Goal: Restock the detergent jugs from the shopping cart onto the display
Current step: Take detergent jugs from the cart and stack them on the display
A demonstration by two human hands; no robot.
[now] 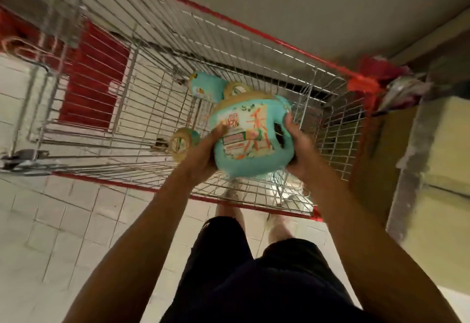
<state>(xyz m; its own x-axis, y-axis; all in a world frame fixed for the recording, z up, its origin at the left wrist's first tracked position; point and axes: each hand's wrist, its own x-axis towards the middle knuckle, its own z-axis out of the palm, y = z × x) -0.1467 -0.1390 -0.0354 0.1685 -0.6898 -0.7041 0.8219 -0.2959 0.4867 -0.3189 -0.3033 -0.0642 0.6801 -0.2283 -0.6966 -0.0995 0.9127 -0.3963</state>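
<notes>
I hold a turquoise detergent jug [250, 139] with a pale label and a gold cap above the wire shopping cart [142, 109]. My left hand [203, 154] grips its left side and bottom. My right hand [296, 142] grips the handle side on the right. Two more turquoise jugs stay in the cart: one jug [207, 87] lies at the far end, and another jug [184, 142] shows its gold cap just left of my left hand.
The cart has red trim and a red child-seat flap [94, 78] at the left. A yellowish display base [440, 159] with a grey edge stands at the right. White floor tiles [63, 233] spread below. My dark shorts and feet are under the cart's near rim.
</notes>
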